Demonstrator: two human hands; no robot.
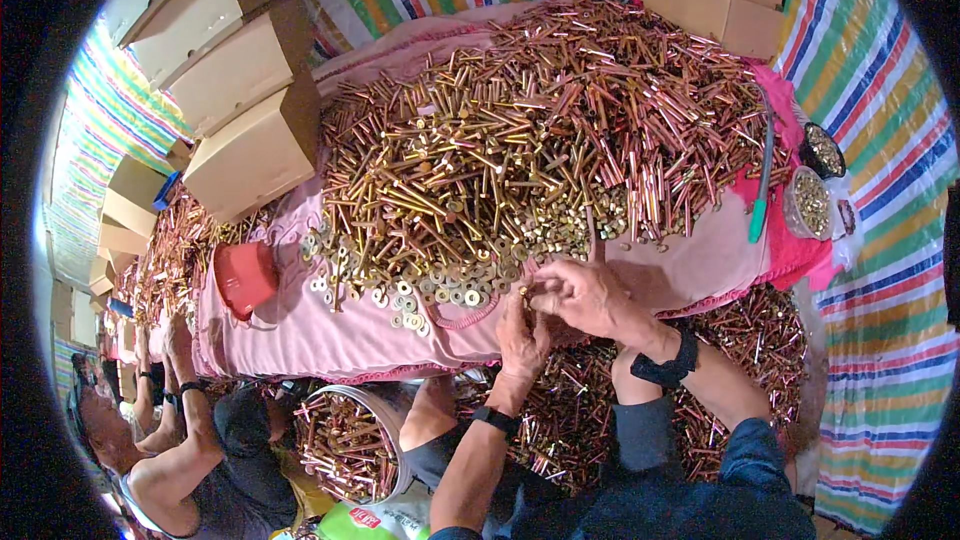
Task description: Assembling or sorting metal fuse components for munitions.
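Observation:
Both my hands meet at the near edge of the pink cloth (300, 340), just short of a heap of long brass- and copper-coloured bolts (470, 140). With fingertips pinched together, my left hand (520, 335) holds up a small brass-coloured metal piece (526, 292). My right hand (585, 300) closes its thumb and fingers on the same piece from the right. Fingers cover most of it, so its exact kind is hidden. Round flat washers (455, 294) lie loose to the left of my hands. Small nuts (570, 225) are gathered just beyond them.
A red plastic container (245, 278) stands at the left, below stacked cardboard boxes (250, 155). A green-handled tool (759, 215) and a tub of small parts (808, 202) lie right. A bolt-filled bucket (345, 440) stands below. Another person (185, 450) works at the left.

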